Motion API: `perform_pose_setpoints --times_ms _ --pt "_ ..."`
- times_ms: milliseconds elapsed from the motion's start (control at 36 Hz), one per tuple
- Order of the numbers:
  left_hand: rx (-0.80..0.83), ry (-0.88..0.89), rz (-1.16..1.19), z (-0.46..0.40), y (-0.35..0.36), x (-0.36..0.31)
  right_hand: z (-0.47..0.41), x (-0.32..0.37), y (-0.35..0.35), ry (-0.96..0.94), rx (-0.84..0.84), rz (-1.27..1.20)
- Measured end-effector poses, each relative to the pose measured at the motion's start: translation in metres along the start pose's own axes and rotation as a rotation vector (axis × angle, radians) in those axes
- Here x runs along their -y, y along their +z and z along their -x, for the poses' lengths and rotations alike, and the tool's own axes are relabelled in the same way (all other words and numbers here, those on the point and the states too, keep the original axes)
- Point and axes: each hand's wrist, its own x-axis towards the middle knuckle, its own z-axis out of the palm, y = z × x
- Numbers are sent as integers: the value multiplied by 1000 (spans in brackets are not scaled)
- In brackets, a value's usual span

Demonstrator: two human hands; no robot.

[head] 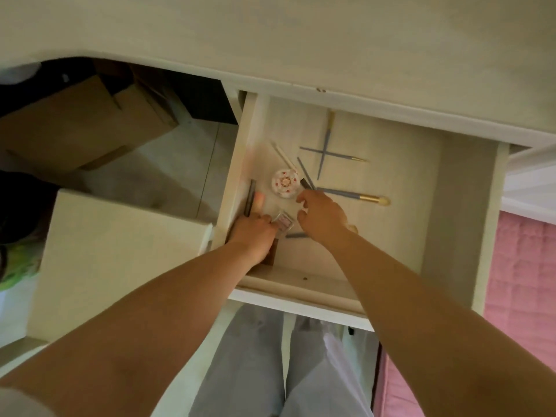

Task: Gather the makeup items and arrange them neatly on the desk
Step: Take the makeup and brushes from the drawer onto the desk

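The white tabletop (301, 31) spans the view from 10 to 2 o'clock. Beneath it a pulled-out drawer (451, 212) sits just right of centre, with the makeup items scattered on its floor. At 9 o'clock stand a white box (114, 260) and, farther back, a cardboard box (75, 127); a pink quilt (523, 281) fills the edge at 4 o'clock.

Both forearms reach into the drawer. The left hand (255, 233), at the drawer's 8 o'clock corner, has its fingers curled round a small clear compact (283, 221) and some dark sticks (250, 196). The right hand (323, 215) hovers just beside it, fingers loosely bent and holding nothing, tips near a round patterned case (285, 182). A gold-ferruled brush (358, 196) lies at the hand's 2 o'clock; two blue brushes crossed (324, 152) lie toward 12.
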Motion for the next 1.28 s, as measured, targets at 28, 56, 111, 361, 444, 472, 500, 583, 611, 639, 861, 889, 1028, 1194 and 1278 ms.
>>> perform_pose_setpoints --times_ms 28,56,111,361,444,472,500,583,611,639,861,889,1028,1194,1278 --pt "6 -2 -2 -2 -1 0 -5 3 0 -15 -38 24" --pt "10 -3 -5 -3 -1 1 -8 7 0 -26 -70 54" --pt "15 -3 -5 -5 0 1 -16 11 2 -61 -109 129" --pt "50 4 7 -10 4 2 -36 11 12 -228 -61 294" --pt "52 -4 31 -11 5 3 -36 11 13 -237 -73 300" --pt "53 -6 41 -11 5 4 -34 10 13 -226 -67 296" --pt "57 -7 50 -11 5 5 -32 8 13 -210 -60 288" --pt "78 9 40 -13 6 6 -26 3 15 -166 -45 257" --pt "87 13 40 -14 6 6 -24 0 15 -155 -49 241" --pt "101 7 54 -13 6 6 -22 -2 14 -145 -57 221" --pt "77 -282 684 1 12 -1 11 -29 10 169 -103 -245" --pt "53 -324 752 4 12 -1 16 -31 8 210 -119 -352" --pt "-83 -463 1037 23 -2 -6 44 -32 -18 371 -72 -794" --pt "-293 -536 1262 45 -37 -14 73 -20 -59 235 -55 -798" --pt "-420 -526 1344 56 -63 -19 85 -6 -83 165 -91 -781"
